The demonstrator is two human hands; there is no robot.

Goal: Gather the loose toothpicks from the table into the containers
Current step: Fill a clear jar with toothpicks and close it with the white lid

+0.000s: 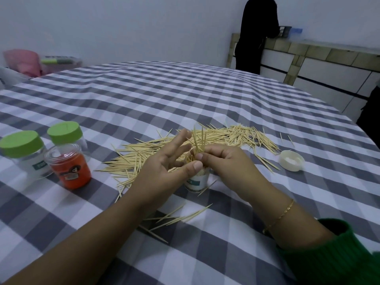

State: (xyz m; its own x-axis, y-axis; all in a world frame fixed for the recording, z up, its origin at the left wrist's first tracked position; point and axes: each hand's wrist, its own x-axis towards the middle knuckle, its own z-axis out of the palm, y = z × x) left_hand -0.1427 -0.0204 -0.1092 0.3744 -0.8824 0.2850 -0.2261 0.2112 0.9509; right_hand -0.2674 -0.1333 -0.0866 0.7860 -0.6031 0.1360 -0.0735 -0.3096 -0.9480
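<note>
Pinching a small bundle of toothpicks [198, 144] upright over the open container [197, 181], your right hand [224, 161] curls thumb and fingers round the sticks, their points standing above the rim. Your left hand [164, 163] sits just beside it, fingers spread and fairly straight, thumb [193, 167] lying against the container's near rim; whether the palm touches the container's side you cannot tell. The container stands upright on the checked tablecloth [185, 95], a white label on its wall, already holding toothpicks.

Loose toothpicks: one broad pile [236, 134] behind and to both sides of your hands; a smaller scatter [178, 218] on the cloth between your forearms.

White lid [291, 160]: lying open side up, right of the pile, apart from the container.

Left of the table: two clear jars with green caps [20, 144] [64, 132], closed, and an orange jar [68, 166] with no cap in front of them, touching or nearly so.

Right wrist: thin gold bracelet [281, 214], green sleeve [337, 258] pushed up.

Background: a person in dark clothes [257, 33] standing at a counter [329, 58].
</note>
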